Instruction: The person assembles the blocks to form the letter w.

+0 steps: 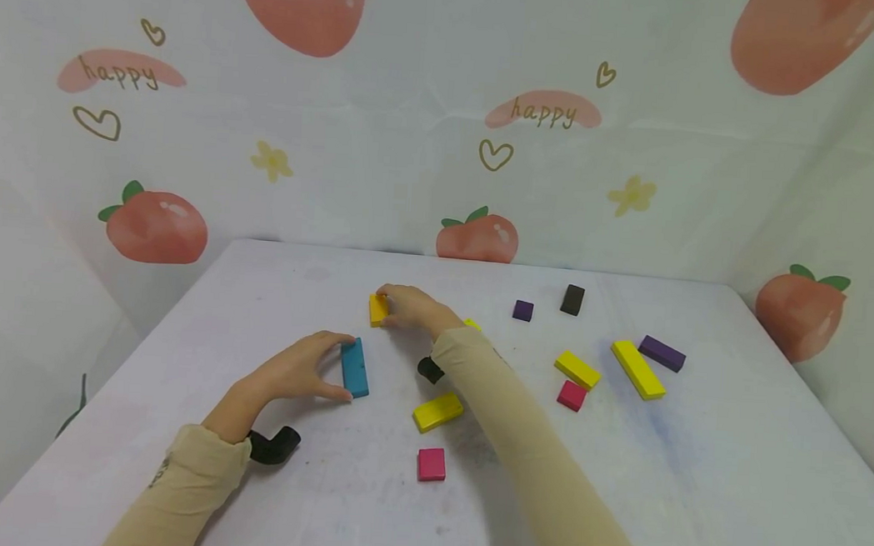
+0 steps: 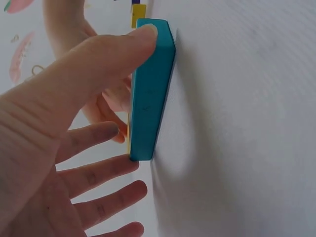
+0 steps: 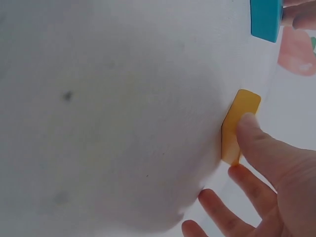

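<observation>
A blue block point(image 1: 354, 368) lies flat on the white table, left of the middle in the head view. My left hand point(image 1: 296, 369) pinches it lengthwise, thumb point(image 2: 140, 42) on the near end and a fingertip at the far end; the other fingers are spread. Farther back, my right hand point(image 1: 414, 309) holds a smaller orange-yellow block point(image 1: 377, 311) between thumb and index finger, and part of that block is hidden by the hand. In the right wrist view the orange-yellow block point(image 3: 239, 126) touches the table, apart from the blue block point(image 3: 265, 19).
By my right sleeve lie a yellow block point(image 1: 438, 412) and a pink-red square block point(image 1: 431, 465). Yellow point(image 1: 638, 370), purple point(image 1: 662, 353), pink-red point(image 1: 571, 396) and dark point(image 1: 573, 300) blocks are scattered to the right. The sleeve partly covers another yellow block point(image 1: 472, 324). A printed curtain point(image 1: 385, 136) hangs behind.
</observation>
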A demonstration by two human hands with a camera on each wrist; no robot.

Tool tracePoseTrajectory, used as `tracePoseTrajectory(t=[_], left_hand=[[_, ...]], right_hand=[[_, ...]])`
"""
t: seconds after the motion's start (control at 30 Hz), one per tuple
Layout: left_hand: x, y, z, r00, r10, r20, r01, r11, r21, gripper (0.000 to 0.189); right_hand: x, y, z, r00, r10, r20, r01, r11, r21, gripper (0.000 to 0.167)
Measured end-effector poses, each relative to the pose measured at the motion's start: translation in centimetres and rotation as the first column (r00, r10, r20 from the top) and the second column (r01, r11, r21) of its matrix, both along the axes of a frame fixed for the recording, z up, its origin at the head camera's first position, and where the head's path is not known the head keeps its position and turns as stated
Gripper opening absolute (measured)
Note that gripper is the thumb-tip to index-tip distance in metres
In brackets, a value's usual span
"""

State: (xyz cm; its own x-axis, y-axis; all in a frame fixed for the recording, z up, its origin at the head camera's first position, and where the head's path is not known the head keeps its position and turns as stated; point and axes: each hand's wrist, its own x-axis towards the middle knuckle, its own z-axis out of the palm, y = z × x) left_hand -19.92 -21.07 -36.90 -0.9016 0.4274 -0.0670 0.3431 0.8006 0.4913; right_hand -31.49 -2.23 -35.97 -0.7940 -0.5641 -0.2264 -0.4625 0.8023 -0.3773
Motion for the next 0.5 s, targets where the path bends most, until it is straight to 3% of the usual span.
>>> tracePoseTrajectory(t=[0.5], left_hand=[[-0.7,2.7,0.2,1.0,-0.016,-0.008,0.015,1.0,-0.025,0.068]], right_hand=[[0.2,-0.3,0.1,0.999,0.005,-0.033,-0.004,1.0,0.031,0.054]])
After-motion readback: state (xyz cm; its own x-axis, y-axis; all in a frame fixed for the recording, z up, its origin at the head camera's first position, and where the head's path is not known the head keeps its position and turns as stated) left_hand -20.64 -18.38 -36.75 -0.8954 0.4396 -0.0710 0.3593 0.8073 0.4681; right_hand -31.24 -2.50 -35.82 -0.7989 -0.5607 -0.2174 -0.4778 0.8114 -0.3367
